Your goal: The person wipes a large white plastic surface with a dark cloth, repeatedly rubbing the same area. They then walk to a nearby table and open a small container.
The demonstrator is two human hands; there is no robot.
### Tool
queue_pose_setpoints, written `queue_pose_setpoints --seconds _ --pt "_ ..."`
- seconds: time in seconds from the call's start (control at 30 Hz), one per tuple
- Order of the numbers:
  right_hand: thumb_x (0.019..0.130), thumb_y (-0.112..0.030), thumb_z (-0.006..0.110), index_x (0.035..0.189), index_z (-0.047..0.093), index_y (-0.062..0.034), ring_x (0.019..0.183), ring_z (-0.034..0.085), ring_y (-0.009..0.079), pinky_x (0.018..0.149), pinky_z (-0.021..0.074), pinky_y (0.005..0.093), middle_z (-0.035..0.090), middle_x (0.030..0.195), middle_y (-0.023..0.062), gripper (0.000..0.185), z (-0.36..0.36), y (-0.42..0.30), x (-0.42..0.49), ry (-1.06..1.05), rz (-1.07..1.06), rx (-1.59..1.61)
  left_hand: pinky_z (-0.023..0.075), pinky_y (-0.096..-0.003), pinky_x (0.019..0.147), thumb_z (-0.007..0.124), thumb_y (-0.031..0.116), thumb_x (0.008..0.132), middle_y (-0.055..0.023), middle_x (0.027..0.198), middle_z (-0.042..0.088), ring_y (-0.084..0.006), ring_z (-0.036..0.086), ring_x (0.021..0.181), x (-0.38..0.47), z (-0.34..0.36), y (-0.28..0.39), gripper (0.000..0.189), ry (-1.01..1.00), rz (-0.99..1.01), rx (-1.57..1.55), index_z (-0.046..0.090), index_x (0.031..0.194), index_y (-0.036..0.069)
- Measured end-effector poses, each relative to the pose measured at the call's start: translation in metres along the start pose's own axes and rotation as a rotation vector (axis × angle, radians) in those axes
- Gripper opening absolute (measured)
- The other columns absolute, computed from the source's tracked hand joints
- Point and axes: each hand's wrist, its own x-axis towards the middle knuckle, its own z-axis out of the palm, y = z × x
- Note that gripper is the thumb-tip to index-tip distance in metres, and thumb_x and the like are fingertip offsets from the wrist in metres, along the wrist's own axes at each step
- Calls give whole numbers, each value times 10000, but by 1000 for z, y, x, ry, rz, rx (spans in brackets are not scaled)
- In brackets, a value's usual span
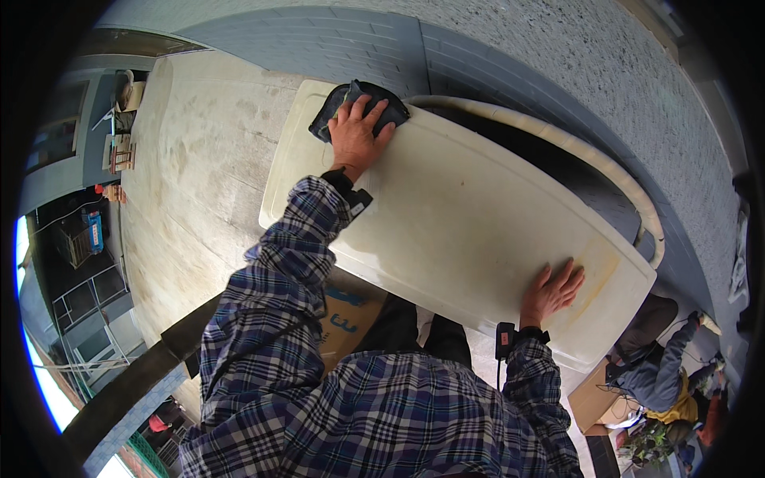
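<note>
Before me lies a cream, slightly curved rectangular top [454, 221], seemingly of an outdoor air conditioner. At its far left corner my left hand [357, 134] presses down on a folded dark cloth [385, 98], fingers bent over it. What is under the cloth is hidden. My right hand [551, 293] rests flat near the right end, fingers apart and holding nothing. A yellowish stain [599, 278] marks the top just right of those fingers. Each wrist wears a black strap with a small box.
A wrapped pipe [574, 149] curves behind the top, along a grey tiled wall [352, 39]. Below the top's near edge is a cardboard box [346, 322]. Concrete floor [191, 149] stretches left. At the lower right are people [657, 373] beside another cardboard box [588, 394].
</note>
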Motion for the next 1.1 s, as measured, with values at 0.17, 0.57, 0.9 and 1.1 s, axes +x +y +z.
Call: queue_pose_setpoints --seconds 0.17,0.57,0.9,1.1 --pt "924 -447 460 1414 335 -168 1368 215 347 1061 206 518 259 1477 147 577 -3 -1 -1 -15 7 7 331 -505 927 578 485 813 -49 1323 481 -317 406 1204 33 2 -66 495 72 -328 159 562 1257 267" --pt "915 -439 478 1407 345 -174 1360 228 354 1053 217 518 264 1473 142 574 -7 -7 -2 0 12 42 373 -485 851 637 350 784 -41 1266 479 -304 423 1150 -35 -5 95 393 18 144 -170 605 1153 219" --pt "903 -447 490 1406 342 -168 1358 229 359 1050 225 521 268 1468 155 594 -2 -2 -2 4 -4 22 398 -463 877 582 407 808 -21 1249 531 -295 468 1106 12 -8 -81 410 95 -238 101 619 1180 241" --pt "896 -422 498 1406 338 -166 1372 196 352 1057 210 517 230 1481 158 593 -5 -6 -3 -23 17 40 437 -455 832 599 383 786 -33 1202 563 -313 505 1046 6 0 -46 394 118 -144 111 643 1144 224"
